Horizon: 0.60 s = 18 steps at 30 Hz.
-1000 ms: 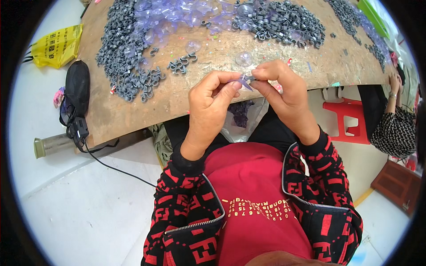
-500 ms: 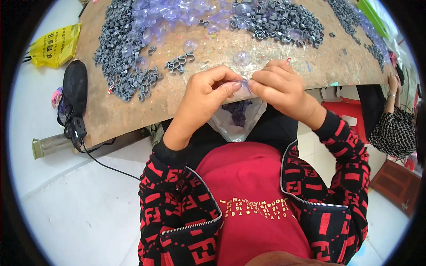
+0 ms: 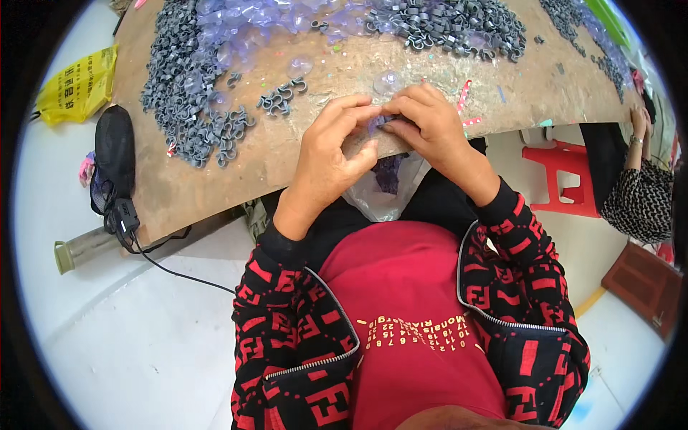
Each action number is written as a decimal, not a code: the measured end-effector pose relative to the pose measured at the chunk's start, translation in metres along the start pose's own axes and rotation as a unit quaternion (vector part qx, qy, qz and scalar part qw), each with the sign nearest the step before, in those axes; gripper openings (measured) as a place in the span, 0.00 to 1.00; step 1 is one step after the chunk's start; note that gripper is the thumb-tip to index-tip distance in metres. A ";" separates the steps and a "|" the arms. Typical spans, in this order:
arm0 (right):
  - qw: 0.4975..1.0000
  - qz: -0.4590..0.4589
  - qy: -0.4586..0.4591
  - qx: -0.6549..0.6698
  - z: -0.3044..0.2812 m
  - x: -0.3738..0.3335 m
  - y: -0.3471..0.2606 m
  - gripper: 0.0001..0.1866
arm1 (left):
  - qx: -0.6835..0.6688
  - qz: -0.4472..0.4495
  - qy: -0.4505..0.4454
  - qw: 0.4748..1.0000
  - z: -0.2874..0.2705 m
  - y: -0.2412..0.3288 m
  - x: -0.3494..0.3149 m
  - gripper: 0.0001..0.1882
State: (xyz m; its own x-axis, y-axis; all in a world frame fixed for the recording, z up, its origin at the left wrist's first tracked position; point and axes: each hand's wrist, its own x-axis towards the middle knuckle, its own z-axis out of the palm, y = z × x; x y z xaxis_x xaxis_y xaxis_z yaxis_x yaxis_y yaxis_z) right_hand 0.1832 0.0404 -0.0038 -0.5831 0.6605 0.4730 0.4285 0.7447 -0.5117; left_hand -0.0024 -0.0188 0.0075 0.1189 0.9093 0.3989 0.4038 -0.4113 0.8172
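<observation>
Change: both hands are sitting further up than a moment ago, now over the table's near edge instead of over the lap.
Left hand (image 3: 331, 159): fingertips are pinching the small clear suction cup (image 3: 380, 122), steadying it.
Right hand (image 3: 428, 127): fingertips are pressing in from the other side, as if seating a part.
Bag (image 3: 387, 188): hanging open just under the hands, placed to catch pieces.
Table (image 3: 287, 154): grey clips (image 3: 188, 86) are lying heaped on the left, clear cups (image 3: 247, 21) behind, within reach.

Your left hand (image 3: 331, 159) and right hand (image 3: 428, 130) meet at the near edge of the brown board (image 3: 301, 150), fingertips pinching a small clear part (image 3: 378, 123) between them. Grey clips (image 3: 188, 86) lie heaped left and at the far edge (image 3: 448, 25); a plastic bag (image 3: 387, 188) hangs below the edge.
</observation>
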 end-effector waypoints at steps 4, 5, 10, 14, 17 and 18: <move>1.000 0.002 -0.001 0.011 0.001 -0.001 0.000 0.11 | -0.011 -0.067 0.004 0.998 0.001 0.000 0.000 0.17; 1.000 0.002 -0.001 0.012 0.001 -0.002 0.000 0.11 | -0.016 -0.093 -0.008 0.996 0.000 -0.001 0.001 0.17; 0.999 0.010 0.008 0.035 0.002 -0.005 0.003 0.10 | -0.017 -0.066 -0.035 0.997 -0.004 -0.004 0.005 0.15; 0.999 0.016 0.008 0.032 0.002 -0.007 0.004 0.09 | 0.026 -0.047 -0.026 0.998 0.001 -0.006 0.007 0.11; 0.999 0.024 0.013 0.024 0.002 -0.007 0.003 0.09 | 0.042 -0.039 -0.020 0.998 0.003 -0.008 0.007 0.10; 0.999 0.021 0.015 0.023 0.003 -0.007 0.003 0.09 | 0.042 -0.040 -0.020 0.998 0.003 -0.007 0.008 0.10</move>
State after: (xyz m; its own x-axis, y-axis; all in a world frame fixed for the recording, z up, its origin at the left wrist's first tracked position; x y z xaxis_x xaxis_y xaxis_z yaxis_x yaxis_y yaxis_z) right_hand 0.1868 0.0378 -0.0112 -0.5437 0.6946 0.4711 0.4194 0.7110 -0.5643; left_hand -0.0018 -0.0087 0.0042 0.1188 0.9412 0.3163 0.4870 -0.3329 0.8075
